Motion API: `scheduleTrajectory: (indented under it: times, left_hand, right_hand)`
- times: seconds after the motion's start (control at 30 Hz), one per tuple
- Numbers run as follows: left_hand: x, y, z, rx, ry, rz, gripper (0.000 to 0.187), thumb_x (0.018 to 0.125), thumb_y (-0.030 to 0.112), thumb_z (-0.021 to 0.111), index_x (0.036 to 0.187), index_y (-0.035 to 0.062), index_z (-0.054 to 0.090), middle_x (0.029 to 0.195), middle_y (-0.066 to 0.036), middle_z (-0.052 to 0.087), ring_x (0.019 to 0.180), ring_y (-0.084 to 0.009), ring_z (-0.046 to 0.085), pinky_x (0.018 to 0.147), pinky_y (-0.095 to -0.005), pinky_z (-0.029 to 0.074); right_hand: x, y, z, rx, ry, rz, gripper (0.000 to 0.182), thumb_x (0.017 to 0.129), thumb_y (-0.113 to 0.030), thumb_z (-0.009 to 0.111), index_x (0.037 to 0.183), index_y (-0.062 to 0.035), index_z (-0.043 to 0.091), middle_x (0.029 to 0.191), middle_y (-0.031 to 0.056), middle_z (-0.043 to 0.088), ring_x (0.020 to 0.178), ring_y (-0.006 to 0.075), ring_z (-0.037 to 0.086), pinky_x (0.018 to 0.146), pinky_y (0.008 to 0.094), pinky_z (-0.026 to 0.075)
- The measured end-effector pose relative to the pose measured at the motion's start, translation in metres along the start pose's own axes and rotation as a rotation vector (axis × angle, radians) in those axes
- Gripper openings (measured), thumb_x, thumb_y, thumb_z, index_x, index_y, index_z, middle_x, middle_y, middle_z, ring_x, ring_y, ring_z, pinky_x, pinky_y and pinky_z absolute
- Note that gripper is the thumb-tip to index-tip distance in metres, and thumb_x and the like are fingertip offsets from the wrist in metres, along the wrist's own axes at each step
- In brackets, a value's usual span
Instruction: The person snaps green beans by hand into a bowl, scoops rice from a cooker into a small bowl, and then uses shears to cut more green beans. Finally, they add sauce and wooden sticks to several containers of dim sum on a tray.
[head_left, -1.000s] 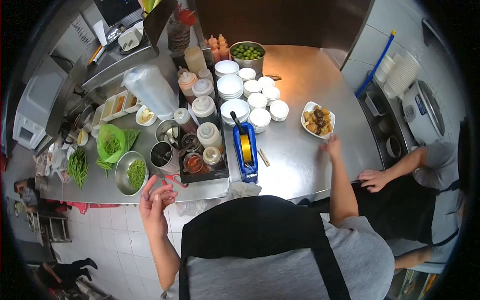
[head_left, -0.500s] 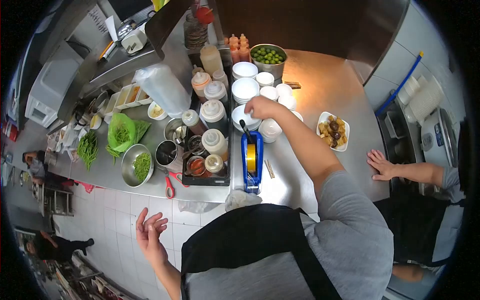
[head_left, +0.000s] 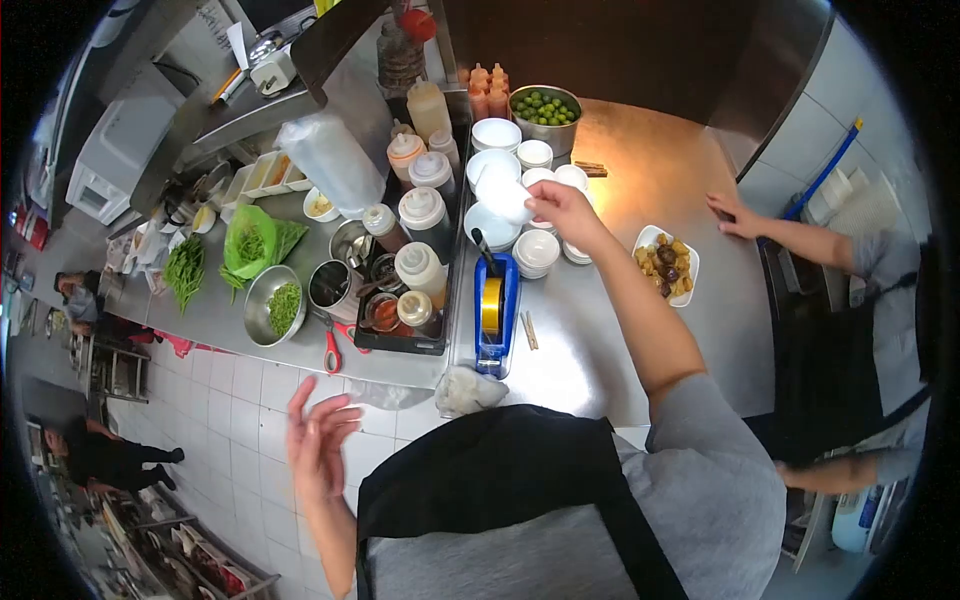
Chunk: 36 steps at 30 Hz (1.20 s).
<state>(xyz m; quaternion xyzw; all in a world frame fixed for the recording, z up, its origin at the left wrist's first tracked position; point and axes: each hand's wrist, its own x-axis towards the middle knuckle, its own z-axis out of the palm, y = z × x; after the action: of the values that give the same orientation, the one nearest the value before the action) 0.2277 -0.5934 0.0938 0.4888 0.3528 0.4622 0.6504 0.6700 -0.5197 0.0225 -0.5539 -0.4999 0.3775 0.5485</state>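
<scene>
My right hand point(head_left: 560, 212) grips the rim of a white bowl point(head_left: 503, 194), which is tilted and raised over the stacked white bowls point(head_left: 490, 228). Around it stand more white bowls point(head_left: 495, 133) and stacks of small white dishes point(head_left: 536, 250). Nearer my body, a blue tape dispenser point(head_left: 492, 320) with yellow tape sits on the counter. My left hand point(head_left: 320, 440) hangs in the air in front of the counter edge, fingers curved and apart, holding nothing.
Squeeze bottles point(head_left: 423, 212) fill a black tray at left. Beyond are red scissors point(head_left: 333, 350), a steel bowl of chopped greens point(head_left: 272, 306) and a pot of green limes point(head_left: 546, 108). At right, a food dish point(head_left: 690, 290) stands near a co-worker's hand point(head_left: 733, 216).
My right hand has taken hold of a white bowl and lifted it from the stack. My left hand has risen a little. The co-worker's hand has moved farther back on the counter.
</scene>
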Motion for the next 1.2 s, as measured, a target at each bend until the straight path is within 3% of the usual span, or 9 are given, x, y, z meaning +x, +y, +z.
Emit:
scheduleTrajectory:
  times: [0.1,0.13,0.2,0.4,0.63,0.73,0.8,0.93,1.2]
  left_hand:
    - [-0.001,-0.029,0.04,-0.391,-0.3,-0.207,0.077,0.082,0.045,0.057,0.139,0.0151,0.015,0.124,-0.025,0.043,0.106,-0.0342,0.052,0.085,-0.0381,0.049]
    - [-0.003,-0.039,0.056,-0.44,-0.372,-0.27,0.081,0.079,0.049,0.058,0.14,0.0202,0.013,0.13,-0.025,0.037,0.113,-0.0357,0.047,0.087,-0.0401,0.047]
    - [-0.005,-0.062,0.081,-0.58,-0.46,-0.328,0.085,0.074,0.055,0.06,0.14,0.0252,0.015,0.136,-0.023,0.028,0.122,-0.0378,0.037,0.093,-0.0481,0.042]
    - [-0.039,-0.106,0.095,-0.804,-0.632,-0.563,0.087,0.073,0.058,0.06,0.138,0.016,0.021,0.138,-0.016,0.028,0.126,-0.0342,0.032,0.098,-0.0547,0.034]
    - [-0.069,-0.128,0.081,-0.585,-0.726,-0.797,0.081,0.075,0.055,0.058,0.137,0.0146,0.025,0.136,-0.012,0.034,0.124,-0.0303,0.035,0.098,-0.0526,0.033]
    - [-0.084,-0.148,0.078,-0.467,-0.743,-0.871,0.076,0.077,0.06,0.05,0.135,0.0151,0.029,0.135,-0.012,0.037,0.124,-0.0319,0.036,0.098,-0.0549,0.031]
    - [-0.098,-0.158,0.075,-0.426,-0.58,-0.933,0.068,0.079,0.057,0.051,0.13,0.0152,0.036,0.132,-0.01,0.041,0.122,-0.0319,0.037,0.097,-0.0552,0.031]
    - [-0.132,-0.165,0.076,-0.421,-0.442,-0.939,0.059,0.082,0.054,0.051,0.127,0.0169,0.039,0.126,-0.008,0.046,0.115,-0.031,0.045,0.086,-0.054,0.041]
    - [-0.194,-0.178,0.168,-0.357,-0.826,-0.893,0.064,0.079,0.053,0.055,0.13,0.0196,0.037,0.128,-0.006,0.045,0.117,-0.0316,0.043,0.088,-0.0585,0.041]
  right_hand:
    - [-0.062,-0.06,0.028,-0.39,0.074,-0.365,0.016,0.083,-0.014,0.059,0.092,-0.0009,0.062,0.083,0.0076,0.064,0.078,0.0153,0.06,0.07,0.0261,0.046]
    - [-0.082,-0.072,0.037,-0.528,0.083,-0.505,0.015,0.082,-0.013,0.059,0.091,-0.0028,0.064,0.081,0.0116,0.062,0.073,0.0231,0.061,0.066,0.0309,0.047]
    - [-0.123,-0.083,0.051,-0.462,-0.036,-0.591,0.014,0.08,-0.015,0.062,0.09,-0.0054,0.065,0.079,0.01,0.062,0.072,0.0244,0.06,0.065,0.033,0.048]
    - [-0.246,-0.062,0.091,-0.356,-0.214,-0.611,0.014,0.076,-0.01,0.064,0.089,-0.0057,0.065,0.082,0.01,0.062,0.076,0.0257,0.059,0.068,0.0344,0.048]
    - [-0.363,-0.079,0.129,-0.544,0.119,-0.413,0.035,0.074,-0.018,0.067,0.108,-0.0125,0.059,0.106,0.0071,0.057,0.094,0.0258,0.055,0.082,0.0369,0.044]
    - [-0.418,-0.076,0.141,-0.575,0.214,-0.294,0.03,0.074,-0.016,0.067,0.103,-0.0119,0.06,0.101,0.0064,0.058,0.094,0.0253,0.055,0.082,0.0355,0.044]
    - [-0.457,-0.067,0.147,-0.608,0.186,-0.205,0.015,0.078,-0.019,0.062,0.089,-0.01,0.059,0.091,0.0056,0.059,0.087,0.0249,0.056,0.074,0.0353,0.045]
    - [-0.511,-0.083,0.148,-0.524,0.29,-0.06,0.012,0.079,-0.02,0.06,0.086,-0.0098,0.059,0.083,0.0065,0.059,0.081,0.0257,0.056,0.068,0.0361,0.046]
    - [-0.63,-0.093,0.088,-0.606,0.384,-0.095,0.009,0.08,-0.017,0.06,0.082,-0.0084,0.059,0.079,0.0062,0.058,0.078,0.0253,0.057,0.069,0.0346,0.046]
